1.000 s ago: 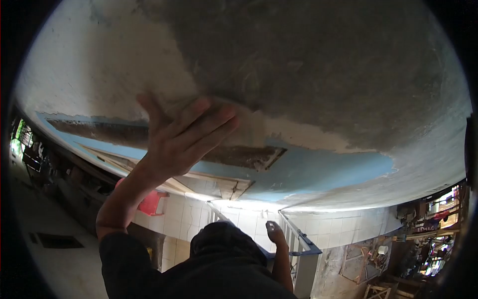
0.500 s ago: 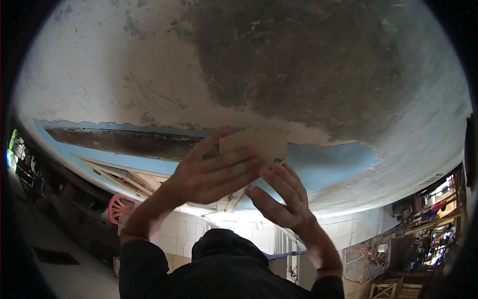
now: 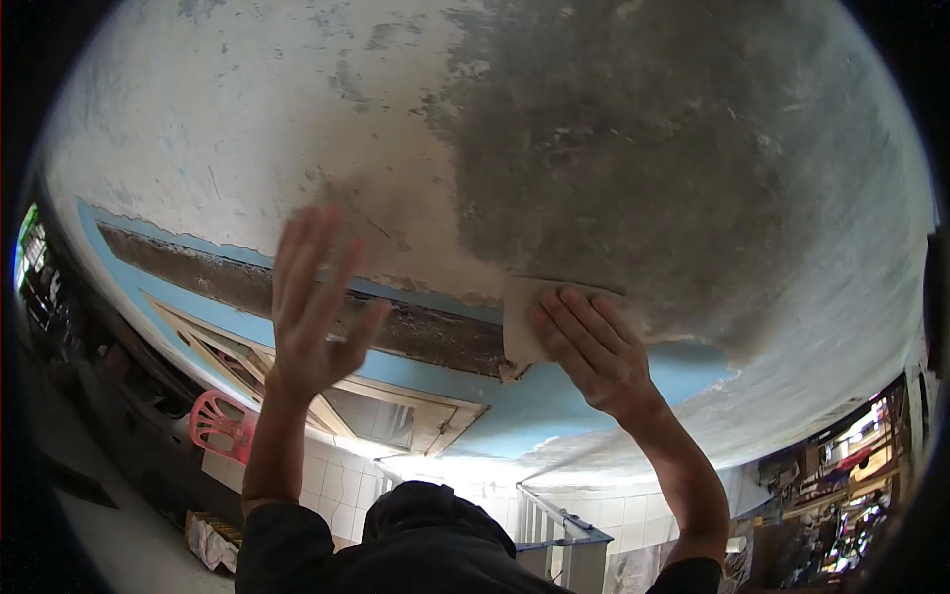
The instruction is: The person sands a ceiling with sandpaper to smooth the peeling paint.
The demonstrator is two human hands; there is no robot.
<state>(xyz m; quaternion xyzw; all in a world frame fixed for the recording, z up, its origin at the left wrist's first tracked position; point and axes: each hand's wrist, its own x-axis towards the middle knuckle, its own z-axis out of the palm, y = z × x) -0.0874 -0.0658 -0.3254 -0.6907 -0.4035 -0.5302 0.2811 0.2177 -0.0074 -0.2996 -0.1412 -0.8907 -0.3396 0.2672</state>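
My right hand presses a tan, stiff paper sheet, which looks like sandpaper, against the wall with flattened fingers. The sheet's upper edge lies at the bottom of a large dark grey patch, and its lower left corner overlaps the dark strip below. My left hand is raised at the left, slightly blurred, fingers spread and nothing in it. It overlaps the pale, scuffed part of the wall and the blue paint band.
A wooden-framed window is set low in the wall. Down at the left are a pink plastic chair and a box. A grey metal railing stands below my right arm, with cluttered shelving at the far right.
My hands have moved apart. The left has left the sheet and swung up and left, opening. The right has come up onto the sheet, now farther right and against the wall.
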